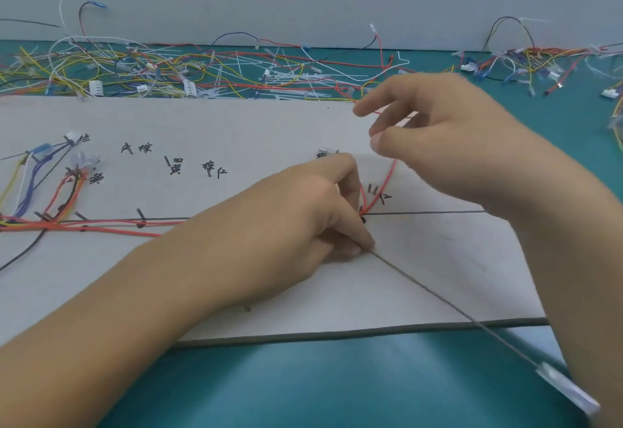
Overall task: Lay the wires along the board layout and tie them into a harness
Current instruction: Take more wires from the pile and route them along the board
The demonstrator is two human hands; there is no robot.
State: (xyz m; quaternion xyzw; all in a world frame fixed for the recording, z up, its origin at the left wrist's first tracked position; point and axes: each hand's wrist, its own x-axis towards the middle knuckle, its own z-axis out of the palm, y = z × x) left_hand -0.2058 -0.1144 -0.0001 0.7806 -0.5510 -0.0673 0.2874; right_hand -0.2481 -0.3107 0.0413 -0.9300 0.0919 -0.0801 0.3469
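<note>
A pale layout board [236, 124] with black pegs and handwritten marks lies on the teal table. Red wires [111, 229] run along its drawn line from a coloured bundle [30, 191] at the left. My left hand [303, 205] rests on the board and pinches a thin grey wire [438, 299] near a peg; that wire runs down right to a white connector [566, 390]. My right hand [448, 137] hovers above the board, thumb and fingers loosely curled over a red wire [387, 181] that rises from the peg. Whether it pinches that wire I cannot tell.
A tangle of loose coloured wires and white cable ties [202, 70] fills the table behind the board. More wires with connectors [526, 63] lie at the back right. A grey wall stands behind. The board's front edge [337, 335] is close to me.
</note>
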